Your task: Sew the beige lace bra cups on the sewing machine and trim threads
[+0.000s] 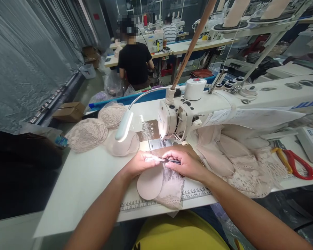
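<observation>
My right hand (178, 162) is closed around a slim dark tool with a metal tip (172, 160), perhaps thread snips; its exact kind is hard to make out. That tip points left, close to the fingers of my left hand (143, 163). Between thumb and fingers, my left hand pinches the upper edge of a pale pink bra piece. Its smooth rounded cup (150, 184) and lace panel (173, 189) hang down over the table's front ruler. Both hands are just in front of the sewing machine's needle area (163, 140), lit by a small lamp (124, 125).
Finished-looking lace cups (87, 134) are piled at the left. More beige lace fabric (240, 163) lies under the machine arm (266, 93), beside red-handled scissors (299, 165). A lamp neck and a brown pole (193, 45) rise near the machine head. A person (134, 62) sits further back.
</observation>
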{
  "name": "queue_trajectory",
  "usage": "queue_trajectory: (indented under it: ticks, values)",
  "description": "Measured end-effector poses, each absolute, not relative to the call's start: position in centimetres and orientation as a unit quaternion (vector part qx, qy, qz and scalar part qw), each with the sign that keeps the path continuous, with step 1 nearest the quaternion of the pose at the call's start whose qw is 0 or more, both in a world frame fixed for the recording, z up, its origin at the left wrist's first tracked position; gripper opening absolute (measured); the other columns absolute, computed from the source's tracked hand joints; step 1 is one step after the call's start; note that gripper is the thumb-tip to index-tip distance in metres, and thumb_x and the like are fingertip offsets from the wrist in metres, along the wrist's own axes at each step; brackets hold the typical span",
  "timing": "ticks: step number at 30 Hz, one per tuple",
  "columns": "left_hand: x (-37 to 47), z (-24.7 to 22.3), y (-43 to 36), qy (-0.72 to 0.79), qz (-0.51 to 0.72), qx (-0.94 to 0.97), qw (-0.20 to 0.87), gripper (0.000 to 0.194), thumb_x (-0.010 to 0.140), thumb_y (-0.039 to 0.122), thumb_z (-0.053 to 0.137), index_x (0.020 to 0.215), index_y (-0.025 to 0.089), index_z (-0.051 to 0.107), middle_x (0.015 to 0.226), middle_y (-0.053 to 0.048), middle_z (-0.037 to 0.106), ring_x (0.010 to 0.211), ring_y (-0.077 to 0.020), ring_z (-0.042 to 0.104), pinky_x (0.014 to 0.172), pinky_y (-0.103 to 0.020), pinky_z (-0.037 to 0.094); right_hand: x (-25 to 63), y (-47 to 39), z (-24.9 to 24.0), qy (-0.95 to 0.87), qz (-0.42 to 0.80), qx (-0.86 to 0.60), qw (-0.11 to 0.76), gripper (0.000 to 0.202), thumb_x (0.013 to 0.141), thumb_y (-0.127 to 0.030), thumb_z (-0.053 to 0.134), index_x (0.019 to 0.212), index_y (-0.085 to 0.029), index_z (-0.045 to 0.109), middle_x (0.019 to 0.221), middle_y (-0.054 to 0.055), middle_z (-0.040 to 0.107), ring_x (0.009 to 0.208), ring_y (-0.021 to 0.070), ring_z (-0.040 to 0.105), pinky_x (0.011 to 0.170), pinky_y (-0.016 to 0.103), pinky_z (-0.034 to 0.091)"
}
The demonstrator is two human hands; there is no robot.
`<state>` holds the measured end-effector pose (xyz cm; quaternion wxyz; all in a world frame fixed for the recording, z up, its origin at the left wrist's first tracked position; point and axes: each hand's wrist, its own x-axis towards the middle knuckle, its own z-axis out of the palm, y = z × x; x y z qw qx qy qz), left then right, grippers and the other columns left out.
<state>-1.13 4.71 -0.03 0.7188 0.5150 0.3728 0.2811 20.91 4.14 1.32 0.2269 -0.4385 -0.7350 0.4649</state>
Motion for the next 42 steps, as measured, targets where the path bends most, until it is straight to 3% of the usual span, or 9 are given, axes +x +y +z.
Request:
queue_trajectory:
  ticks: [6,17,26,30,32,35,38,40,42]
  values:
    - [-0.9,0.1,4.6,0.374,0.275,0.510,0.724,0.027,0.070,0.035,0.077,0.085,0.012,0.076,0.073,-0.006,0.069,0.067,-0.0135,0.057,0.065,-0.025,0.042,20.5,3.9,1.3,-0.725,0.484,-0.422,0.248,0.018,0.082,-0.030,0.061,0.097,-0.021,0.065,0.093,0.002,0.066,0.086,0.0179,0.061,0.074,0.029,0.046]
    - [-0.8,-0.4,4.7,0.392,0.270,0.506,0.719,0.030,0.067,0.038,0.079,0.082,0.012,0.076,0.066,-0.004,0.064,0.062,-0.0120,0.050,0.060,-0.024,0.036,21.1,4.4,0.4,-0.711,0.518,-0.398,0.260,0.019,0.083,-0.031,0.061,0.096,-0.020,0.066,0.092,0.003,0.067,0.083,0.0172,0.062,0.073,0.029,0.047]
    - [-0.6,-0.7,4.7,0.380,0.257,0.538,0.708,0.036,0.067,0.043,0.077,0.062,0.009,0.067,0.053,0.002,0.044,0.055,-0.0079,0.036,0.052,-0.023,0.024,19.9,3.9,1.2,-0.721,0.480,-0.427,0.259,0.020,0.084,-0.036,0.059,0.091,-0.021,0.069,0.088,0.003,0.069,0.082,0.0184,0.062,0.072,0.030,0.047]
    - [-0.4,-0.6,4.6,0.393,0.255,0.539,0.700,0.034,0.067,0.044,0.077,0.073,0.011,0.073,0.058,-0.001,0.055,0.057,-0.0105,0.044,0.056,-0.024,0.033,19.7,4.1,0.4,-0.685,0.502,-0.430,0.306,0.020,0.084,-0.035,0.058,0.090,-0.018,0.066,0.086,0.004,0.066,0.081,0.0179,0.062,0.072,0.030,0.048]
    - [-0.3,-0.5,4.6,0.379,0.260,0.541,0.705,0.037,0.067,0.046,0.077,0.078,0.011,0.074,0.066,-0.004,0.062,0.064,-0.0143,0.052,0.062,-0.026,0.039,19.6,4.1,0.1,-0.652,0.535,-0.427,0.327,0.028,0.080,-0.036,0.062,0.101,-0.018,0.062,0.094,0.005,0.065,0.087,0.0189,0.062,0.075,0.031,0.049]
    - [-0.8,0.1,4.9,0.342,0.242,0.565,0.711,0.040,0.072,0.047,0.072,0.089,0.011,0.073,0.081,-0.009,0.068,0.079,-0.0204,0.060,0.072,-0.029,0.044,19.4,4.1,0.1,-0.648,0.569,-0.418,0.284,0.045,0.076,-0.036,0.066,0.116,-0.018,0.055,0.094,0.005,0.064,0.087,0.0195,0.061,0.074,0.031,0.049]
    - [-2.2,1.1,5.3,0.353,0.190,0.634,0.662,0.035,0.076,0.038,0.069,0.102,0.014,0.070,0.093,-0.008,0.067,0.084,-0.0198,0.060,0.072,-0.027,0.045,19.7,4.2,0.3,-0.688,0.525,-0.438,0.244,0.020,0.080,-0.034,0.059,0.090,-0.017,0.064,0.077,0.001,0.061,0.074,0.0172,0.056,0.065,0.029,0.043]
    - [-3.3,1.8,5.2,0.392,0.180,0.677,0.596,0.038,0.075,0.032,0.070,0.110,0.017,0.066,0.094,-0.006,0.066,0.082,-0.0179,0.059,0.070,-0.025,0.045,20.3,4.2,0.4,-0.690,0.509,-0.453,0.243,0.016,0.080,-0.031,0.055,0.072,-0.017,0.059,0.068,-0.001,0.053,0.066,0.0145,0.050,0.059,0.026,0.037]
    - [-4.3,2.6,4.8,0.444,0.211,0.701,0.516,0.041,0.075,0.029,0.068,0.115,0.018,0.063,0.096,-0.006,0.065,0.085,-0.0183,0.058,0.073,-0.026,0.046,20.9,4.2,0.5,-0.672,0.535,-0.448,0.247,0.016,0.079,-0.028,0.053,0.068,-0.018,0.052,0.066,-0.003,0.046,0.063,0.0126,0.044,0.056,0.025,0.033]
